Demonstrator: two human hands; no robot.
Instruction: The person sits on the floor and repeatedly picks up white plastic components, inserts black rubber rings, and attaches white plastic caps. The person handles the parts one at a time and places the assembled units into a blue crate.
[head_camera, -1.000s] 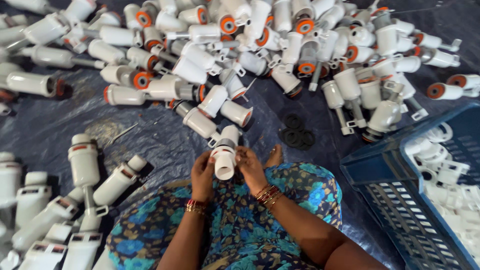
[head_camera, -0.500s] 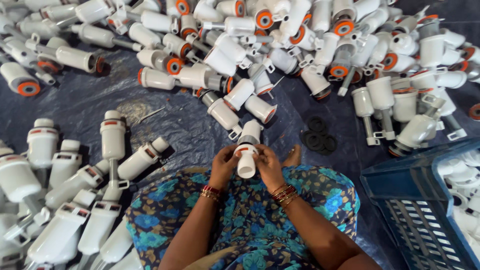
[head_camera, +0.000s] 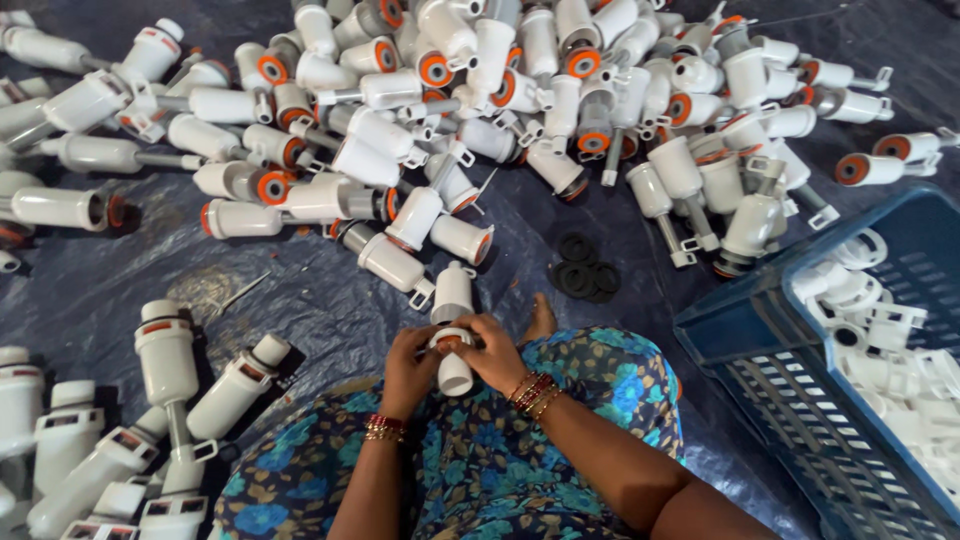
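My left hand (head_camera: 408, 368) and my right hand (head_camera: 494, 353) both grip one white plastic cylinder part (head_camera: 454, 372) above my lap. The part stands upright, and an orange ring shows at its top between my fingers. My lap is covered by blue floral cloth (head_camera: 480, 460). Another white part (head_camera: 452, 292) lies on the dark sheet just beyond my hands. A small stack of black rubber rings (head_camera: 584, 272) lies to the right of it.
A large heap of white parts with orange rings (head_camera: 480, 110) covers the far side of the dark blue sheet (head_camera: 310, 310). More white parts (head_camera: 120, 440) lie at the near left. A blue plastic crate (head_camera: 760, 320) with white pieces stands at the right.
The view has shifted slightly. My hands stay on the same white part, with the fingers working around its top.
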